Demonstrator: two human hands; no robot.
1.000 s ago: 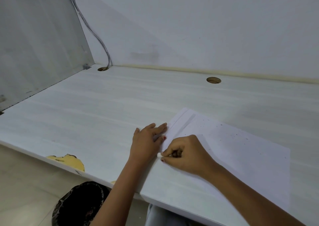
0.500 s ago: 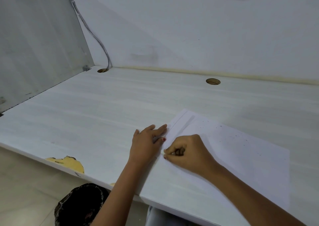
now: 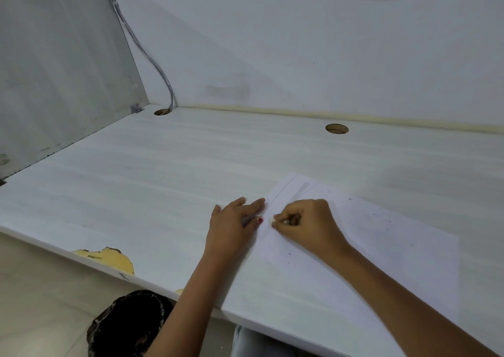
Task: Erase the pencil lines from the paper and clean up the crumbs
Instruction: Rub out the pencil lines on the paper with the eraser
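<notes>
A white sheet of paper (image 3: pixel 381 236) lies on the white desk (image 3: pixel 163 187), right of centre, with faint pencil lines near its left edge. Dark eraser crumbs (image 3: pixel 373 215) are scattered over its far half. My left hand (image 3: pixel 234 225) lies flat on the desk, fingertips pressing the paper's left edge. My right hand (image 3: pixel 305 223) is closed around a small white eraser (image 3: pixel 272 221), whose tip shows at the fingertips and touches the paper by the left margin.
The desk's front edge has a chipped yellow patch (image 3: pixel 109 258). Two round cable holes (image 3: pixel 336 129) (image 3: pixel 162 112) sit near the back wall, with cables (image 3: pixel 152 56) running into the left one. A dark bin (image 3: pixel 128 324) stands below the desk edge. A grey side panel (image 3: pixel 54 70) closes the left.
My right hand with the eraser has slid a little farther up the paper's left margin. The left hand has stayed pressed on the edge.
</notes>
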